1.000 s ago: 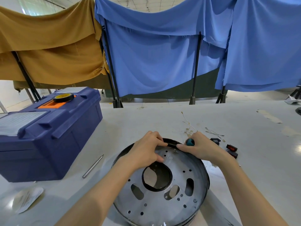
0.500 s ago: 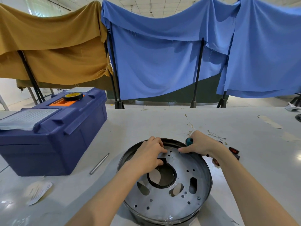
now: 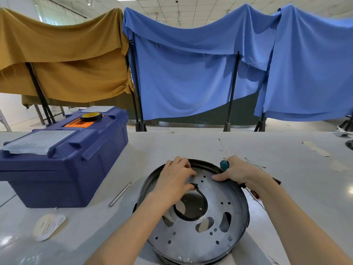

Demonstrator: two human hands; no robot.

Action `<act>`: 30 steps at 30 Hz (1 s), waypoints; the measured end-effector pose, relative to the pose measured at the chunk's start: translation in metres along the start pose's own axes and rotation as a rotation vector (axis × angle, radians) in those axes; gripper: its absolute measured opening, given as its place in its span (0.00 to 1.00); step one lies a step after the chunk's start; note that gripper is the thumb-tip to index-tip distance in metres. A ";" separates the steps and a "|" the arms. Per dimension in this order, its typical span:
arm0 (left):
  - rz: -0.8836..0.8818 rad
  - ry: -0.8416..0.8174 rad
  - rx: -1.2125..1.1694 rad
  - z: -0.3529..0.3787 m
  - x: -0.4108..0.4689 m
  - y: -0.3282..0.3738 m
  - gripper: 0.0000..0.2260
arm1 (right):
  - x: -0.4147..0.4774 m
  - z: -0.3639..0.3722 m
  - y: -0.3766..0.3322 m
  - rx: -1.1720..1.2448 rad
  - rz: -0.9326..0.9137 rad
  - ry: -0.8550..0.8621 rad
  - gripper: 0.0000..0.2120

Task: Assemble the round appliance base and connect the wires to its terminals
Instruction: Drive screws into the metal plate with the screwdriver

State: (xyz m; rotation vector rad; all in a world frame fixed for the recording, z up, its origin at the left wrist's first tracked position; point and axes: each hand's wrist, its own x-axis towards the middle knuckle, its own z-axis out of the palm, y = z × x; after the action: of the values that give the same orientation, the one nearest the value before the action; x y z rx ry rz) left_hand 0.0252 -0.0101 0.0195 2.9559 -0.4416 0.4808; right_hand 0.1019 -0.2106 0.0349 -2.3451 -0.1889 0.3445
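The round metal appliance base (image 3: 193, 232) lies flat on the white table in front of me, a perforated plate with a large central hole edged by a black ring (image 3: 202, 213). My left hand (image 3: 173, 180) rests on the plate's far left part, thumb and fingers pinching the black ring at the hole's upper edge. My right hand (image 3: 236, 172) sits on the far right rim, gripping a teal-handled screwdriver (image 3: 224, 165), its index finger stretched onto the plate. Thin loose wires (image 3: 255, 163) lie on the table just behind the right hand.
A dark blue toolbox (image 3: 63, 159) with a tape roll (image 3: 91, 116) on top stands at the left. A metal rod (image 3: 120, 194) and a paper label (image 3: 48, 226) lie near it. Small red and black parts (image 3: 255, 194) sit by my right wrist. Cloth-draped frames stand behind the table.
My left hand has slid from the far rim down to the central hole's black ring. My right hand stays at the far rim with the screwdriver.
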 end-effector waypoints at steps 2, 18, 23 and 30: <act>-0.032 0.040 0.040 -0.002 -0.001 0.003 0.22 | -0.005 -0.002 0.000 0.021 -0.010 0.015 0.21; -0.558 0.020 -0.417 -0.031 -0.012 0.064 0.11 | -0.032 -0.005 -0.005 0.156 -0.038 0.173 0.21; -0.603 0.257 -0.557 -0.038 -0.019 0.072 0.06 | -0.050 -0.012 -0.021 0.188 -0.164 0.328 0.22; -0.533 0.513 -0.549 -0.048 -0.020 0.093 0.10 | -0.075 -0.010 -0.053 0.016 -0.412 0.606 0.26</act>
State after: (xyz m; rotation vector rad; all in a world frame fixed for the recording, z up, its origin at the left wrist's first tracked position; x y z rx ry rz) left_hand -0.0350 -0.0858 0.0647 2.1801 0.2347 0.8402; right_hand 0.0316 -0.1968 0.0934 -2.2128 -0.3581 -0.5563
